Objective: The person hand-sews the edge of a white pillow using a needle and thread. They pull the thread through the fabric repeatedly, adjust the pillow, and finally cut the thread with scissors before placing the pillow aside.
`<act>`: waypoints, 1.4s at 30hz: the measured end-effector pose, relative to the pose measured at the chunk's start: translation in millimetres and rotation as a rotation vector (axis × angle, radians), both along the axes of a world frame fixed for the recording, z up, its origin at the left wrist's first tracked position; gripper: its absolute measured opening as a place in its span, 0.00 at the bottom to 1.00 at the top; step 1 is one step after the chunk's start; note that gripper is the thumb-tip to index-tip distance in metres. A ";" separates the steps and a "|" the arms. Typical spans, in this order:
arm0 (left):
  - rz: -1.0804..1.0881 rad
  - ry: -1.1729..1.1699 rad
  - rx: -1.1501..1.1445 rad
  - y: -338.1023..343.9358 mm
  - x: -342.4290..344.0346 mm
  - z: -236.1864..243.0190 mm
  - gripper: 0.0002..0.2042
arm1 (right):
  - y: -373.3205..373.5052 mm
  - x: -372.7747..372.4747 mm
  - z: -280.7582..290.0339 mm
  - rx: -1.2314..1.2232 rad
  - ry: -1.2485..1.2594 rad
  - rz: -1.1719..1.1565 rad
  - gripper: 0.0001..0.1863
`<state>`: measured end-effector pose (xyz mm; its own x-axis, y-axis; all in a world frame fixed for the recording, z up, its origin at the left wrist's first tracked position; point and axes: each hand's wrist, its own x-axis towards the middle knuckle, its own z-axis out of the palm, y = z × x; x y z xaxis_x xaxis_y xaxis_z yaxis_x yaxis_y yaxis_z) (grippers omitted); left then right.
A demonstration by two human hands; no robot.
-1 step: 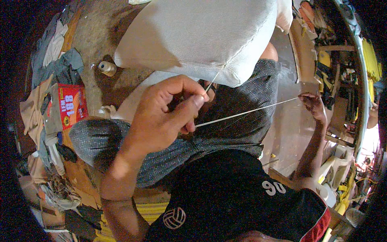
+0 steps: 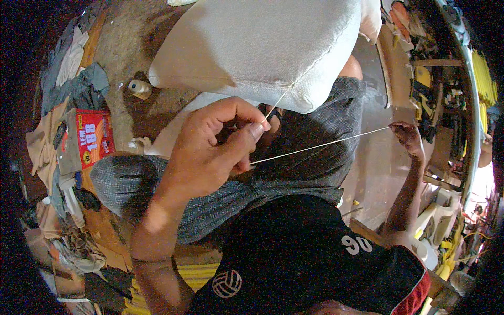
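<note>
left grip [image 2: 207, 149] shifted slightly leftward, pinching thread [image 2: 320, 146]; right grip [image 2: 410, 142] pinching it too

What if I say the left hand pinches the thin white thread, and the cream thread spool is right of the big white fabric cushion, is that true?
Not quite: the head view shows the cream thread spool left of the big white fabric cushion. The left hand does pinch the thin white thread.

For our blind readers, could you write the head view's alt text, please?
The left hand pinches pale thread running from a white cushion near one corner; the right hand, far right, holds it taut. A spool sits nearby.
</note>
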<state>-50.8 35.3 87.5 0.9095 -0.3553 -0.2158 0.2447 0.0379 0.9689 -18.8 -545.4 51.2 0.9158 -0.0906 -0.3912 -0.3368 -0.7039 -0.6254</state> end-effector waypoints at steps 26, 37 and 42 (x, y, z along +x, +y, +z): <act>0.450 -0.974 0.540 -49.2 38.1 -60.4 0.08 | 204.6 10.3 -32.9 -0.137 -1.074 -0.165 0.09; 0.441 -1.095 0.518 -48.5 39.6 -63.7 0.10 | 248.5 1.8 -41.6 -0.050 -1.006 -0.144 0.09; 0.449 -1.102 0.522 -52.3 37.5 -65.2 0.11 | 248.3 4.4 -43.3 -0.085 -1.037 -0.134 0.09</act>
